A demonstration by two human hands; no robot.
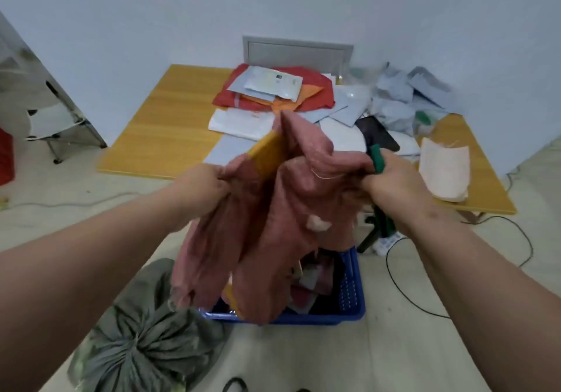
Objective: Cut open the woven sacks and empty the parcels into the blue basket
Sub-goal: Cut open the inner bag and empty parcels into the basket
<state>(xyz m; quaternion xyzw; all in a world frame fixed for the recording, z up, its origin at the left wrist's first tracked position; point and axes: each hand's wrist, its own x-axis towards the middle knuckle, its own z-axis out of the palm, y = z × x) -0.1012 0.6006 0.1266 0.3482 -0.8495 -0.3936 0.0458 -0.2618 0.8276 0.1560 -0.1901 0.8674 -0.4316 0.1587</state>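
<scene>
A person's left hand [209,183] and right hand [385,180] each grip a bunched corner of a pink woven sack [273,209], fingers curled tight into the cloth, holding it upended over the blue basket [352,300] on the floor, apparently so the parcels [312,273] drop straight in; the right hand also clasps a green-handled tool [378,158], likely the cutter. A tied grey-green sack [145,334] waits just beside the basket, seemingly unopened. Labels on the mailers [267,83] on the table [164,112] are too blurred to read.
</scene>
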